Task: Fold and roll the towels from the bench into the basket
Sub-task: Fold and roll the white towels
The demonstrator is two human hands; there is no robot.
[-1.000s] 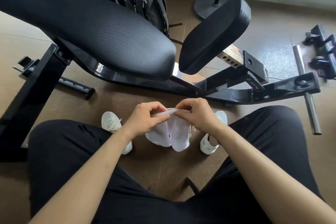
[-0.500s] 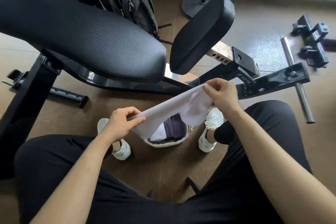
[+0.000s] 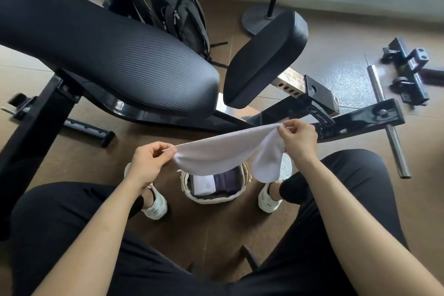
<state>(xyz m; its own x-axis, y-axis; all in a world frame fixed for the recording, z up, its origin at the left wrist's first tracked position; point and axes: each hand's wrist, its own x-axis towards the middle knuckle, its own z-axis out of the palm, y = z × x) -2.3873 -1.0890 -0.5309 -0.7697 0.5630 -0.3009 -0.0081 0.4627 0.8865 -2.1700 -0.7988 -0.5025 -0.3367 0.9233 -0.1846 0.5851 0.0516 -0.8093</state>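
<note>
Holding a white towel (image 3: 216,154) stretched in the air between my hands: left hand (image 3: 149,163) pinches its left end, right hand (image 3: 298,139) pinches its right end. Cloth smooth, sagging mid-span, one flap drooping at right. It hangs above the basket (image 3: 211,200) on the floor (image 3: 72,151).

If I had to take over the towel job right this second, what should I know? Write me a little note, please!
Left hand: pinches one end of the white towel.
Right hand: pinches the other end, held higher, with a flap hanging below it.
The towel is stretched out in the air above the basket.
Done: a packed white towel and a dark purple towel lie side by side in the basket.
Left: fold and roll the held towel, then put it in. No towel shows on the bench.
</note>
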